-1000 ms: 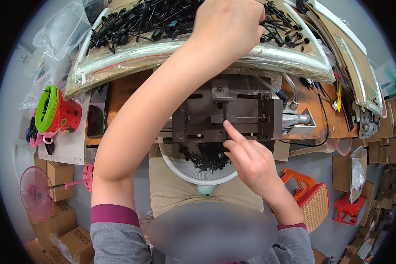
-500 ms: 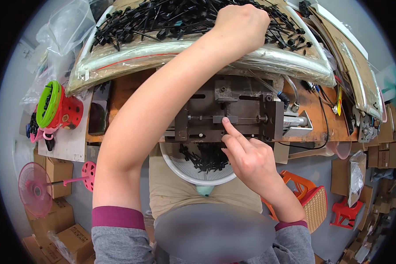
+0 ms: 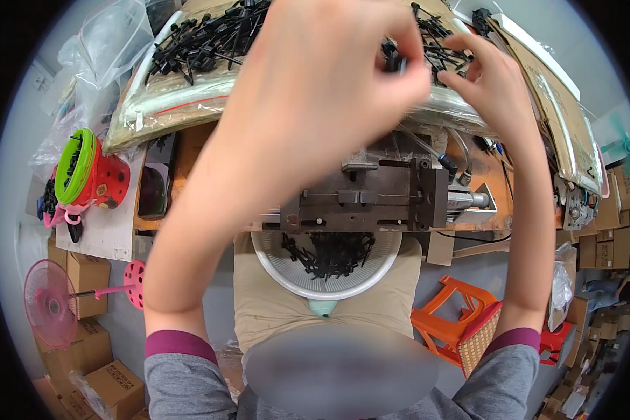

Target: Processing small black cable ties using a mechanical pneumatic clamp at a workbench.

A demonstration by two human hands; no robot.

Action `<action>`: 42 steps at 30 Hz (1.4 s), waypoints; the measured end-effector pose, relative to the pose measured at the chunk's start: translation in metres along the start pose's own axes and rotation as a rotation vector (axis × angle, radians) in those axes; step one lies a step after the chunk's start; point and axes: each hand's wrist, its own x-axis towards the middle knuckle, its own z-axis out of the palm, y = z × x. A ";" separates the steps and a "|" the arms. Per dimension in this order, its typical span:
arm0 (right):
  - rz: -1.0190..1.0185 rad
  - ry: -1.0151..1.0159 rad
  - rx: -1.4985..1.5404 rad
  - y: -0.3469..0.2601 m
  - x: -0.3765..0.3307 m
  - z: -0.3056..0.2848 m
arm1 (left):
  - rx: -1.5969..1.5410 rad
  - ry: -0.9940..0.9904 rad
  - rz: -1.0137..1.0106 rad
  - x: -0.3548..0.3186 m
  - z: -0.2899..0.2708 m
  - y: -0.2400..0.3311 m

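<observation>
My left hand [image 3: 329,91] is raised over the heap of small black plastic parts [image 3: 203,42], which lies on a clear plastic sheet [image 3: 168,105] at the back of the bench. Its fingertips pinch a small black part [image 3: 392,61]. My right hand [image 3: 497,77] is up beside it with fingers apart, the tips close to that part. Below both hands sits a dark metal fixture [image 3: 371,203] at the bench edge. Under it, on my lap, is a white bowl [image 3: 276,269] holding more black parts [image 3: 329,252].
A green and red spool holder [image 3: 84,171] stands at the left of the bench. A pink fan [image 3: 49,304] and cardboard boxes [image 3: 84,276] are on the floor to the left, an orange stool [image 3: 462,308] to the right. Cardboard sheets [image 3: 553,98] lean at the right.
My right hand has lifted from the metal fixture up to the heap beside my left hand. My left hand has drawn back from the heap toward the camera with a part pinched.
</observation>
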 end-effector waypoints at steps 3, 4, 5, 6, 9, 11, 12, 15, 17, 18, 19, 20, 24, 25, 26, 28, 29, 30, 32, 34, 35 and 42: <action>0.011 -0.168 -0.069 0.046 0.043 0.021 | -0.201 -0.233 -0.161 -0.037 -0.014 0.027; -0.060 -0.184 -0.085 0.066 0.056 0.039 | -0.245 -0.255 -0.195 -0.053 -0.019 0.035; -0.127 -0.203 -0.107 0.076 0.065 0.050 | -0.297 -0.266 -0.238 -0.067 -0.021 0.042; -0.071 -0.278 -0.115 0.074 0.075 0.054 | -0.328 -0.328 -0.311 -0.078 -0.026 0.050; 0.055 -0.425 -0.168 0.068 0.090 0.057 | -0.336 -0.408 -0.367 -0.113 -0.023 0.056; 0.061 -0.422 -0.210 0.073 0.090 0.061 | -0.327 -0.442 -0.385 -0.133 -0.017 0.060; 0.090 -0.485 -0.196 0.067 0.091 0.056 | -0.305 -0.424 -0.383 -0.140 -0.013 0.060; 0.079 -0.530 -0.140 0.051 0.091 0.049 | -0.198 -0.431 -0.400 -0.160 -0.004 0.062; -0.046 -0.371 -0.105 0.063 0.081 0.056 | -0.101 -0.423 -0.367 -0.169 0.001 0.063; -0.024 -0.398 -0.096 0.066 0.083 0.052 | -0.054 -0.420 -0.350 -0.172 0.005 0.064; -0.002 -0.425 -0.088 0.069 0.086 0.047 | -0.024 -0.407 -0.325 -0.174 0.009 0.064; 0.021 -0.452 -0.080 0.072 0.088 0.043 | 0.006 -0.393 -0.299 -0.175 0.013 0.064; 0.159 -0.453 0.184 0.065 0.083 0.020 | 0.094 -0.394 -0.206 -0.174 0.020 0.061; 0.162 -0.423 0.255 0.068 0.081 0.018 | 0.096 -0.400 -0.207 -0.173 0.022 0.061; 0.164 -0.393 0.326 0.074 0.078 0.017 | 0.099 -0.405 -0.208 -0.172 0.022 0.061; 0.227 -0.335 0.434 0.091 0.074 0.011 | 0.086 -0.408 -0.212 -0.167 0.024 0.059; 0.266 -0.272 0.553 0.098 0.070 0.010 | 0.073 -0.405 -0.217 -0.163 0.024 0.058; 0.302 -0.209 0.674 0.100 0.067 0.011 | 0.062 -0.402 -0.224 -0.161 0.024 0.057; 0.341 -0.094 0.943 0.103 0.060 0.008 | 0.069 -0.425 -0.251 -0.163 0.025 0.058; 0.420 -0.023 1.056 0.114 0.053 0.008 | 0.078 -0.451 -0.264 -0.163 0.025 0.059; 0.459 0.015 1.110 0.119 0.050 0.008 | 0.082 -0.465 -0.266 -0.163 0.025 0.060; 0.369 0.022 1.252 0.031 -0.013 0.003 | -0.142 -0.476 -0.368 -0.150 0.012 0.060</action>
